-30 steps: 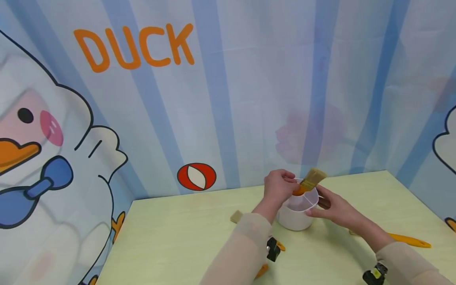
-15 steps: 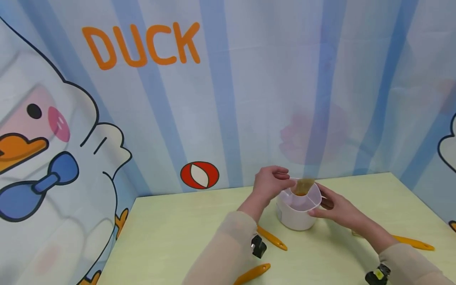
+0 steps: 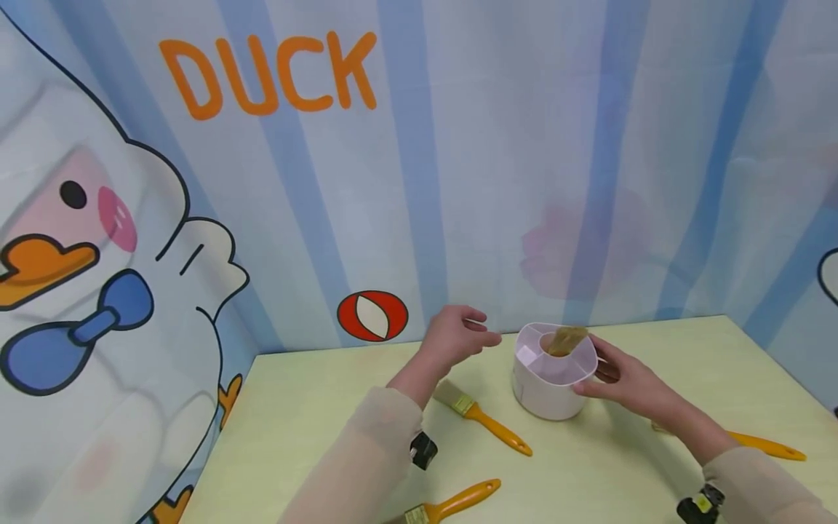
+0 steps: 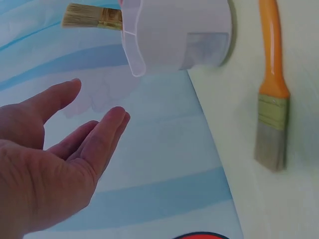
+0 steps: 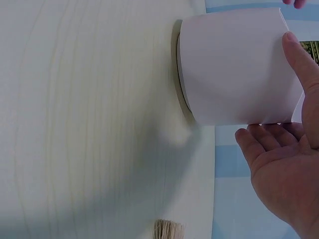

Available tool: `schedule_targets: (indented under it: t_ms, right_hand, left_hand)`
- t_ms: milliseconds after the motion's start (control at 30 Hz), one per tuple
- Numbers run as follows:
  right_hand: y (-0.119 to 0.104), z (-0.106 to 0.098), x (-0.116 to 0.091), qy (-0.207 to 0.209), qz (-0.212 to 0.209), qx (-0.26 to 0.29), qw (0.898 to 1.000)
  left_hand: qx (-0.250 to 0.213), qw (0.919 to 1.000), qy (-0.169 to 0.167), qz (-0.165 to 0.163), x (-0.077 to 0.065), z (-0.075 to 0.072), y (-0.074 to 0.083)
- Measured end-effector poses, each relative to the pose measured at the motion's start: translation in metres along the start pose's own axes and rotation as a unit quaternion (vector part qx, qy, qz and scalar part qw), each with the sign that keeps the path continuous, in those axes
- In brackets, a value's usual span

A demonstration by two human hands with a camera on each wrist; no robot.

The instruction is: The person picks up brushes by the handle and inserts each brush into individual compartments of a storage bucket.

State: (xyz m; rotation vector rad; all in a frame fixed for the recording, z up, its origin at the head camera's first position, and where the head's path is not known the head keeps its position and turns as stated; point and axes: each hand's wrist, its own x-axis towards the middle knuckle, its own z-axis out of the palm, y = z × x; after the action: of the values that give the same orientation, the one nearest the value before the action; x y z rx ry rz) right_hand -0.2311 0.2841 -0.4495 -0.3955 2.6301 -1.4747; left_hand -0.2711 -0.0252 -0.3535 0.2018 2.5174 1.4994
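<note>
A white round divided organizer [image 3: 550, 389] stands on the table. In its central compartment a paintbrush [image 3: 567, 340] stands with bristles up, its handle hidden inside. My right hand [image 3: 625, 378] holds the organizer at its right side, thumb at the rim and fingers around the back; the right wrist view shows the thumb on the wall. To the left of the organizer, my left hand [image 3: 455, 338] is apart from it and holds nothing, fingers relaxed, as the left wrist view [image 4: 65, 144] also shows. Below that hand lies a second paintbrush [image 3: 481, 416] with an orange handle.
Another orange-handled paintbrush [image 3: 452, 503] lies near the front of the table [image 3: 314, 429]. One more paintbrush [image 3: 766, 445] lies at the right, partly behind my right forearm. A printed duck curtain [image 3: 471, 182] hangs behind the table's back edge.
My left hand lowered the paintbrush into the organizer's centre, let go and drew away to the left. My right hand stays on the organizer. The view has shifted slightly.
</note>
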Motion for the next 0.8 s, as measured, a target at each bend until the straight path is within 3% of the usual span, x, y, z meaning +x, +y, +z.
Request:
schedule_targets:
  t_ms: [167,433,800]
  right_hand:
    - [0.001,-0.001,-0.001,0.0,0.0,0.007,1.0]
    - [0.0,0.001,-0.002,0.003,0.007,0.014,1.0]
    - [0.002,0.002,-0.003,0.009,0.003,0.018,1.0]
  left_hand:
    - [0.034,0.9994,-0.001,-0.009,-0.011,-0.008,-0.019]
    - [0.124,0.9922,0.002,-0.011,-0.037,-0.001,-0.049]
    - [0.135,0.9906,-0.022,-0.007,-0.053,0.013,-0.074]
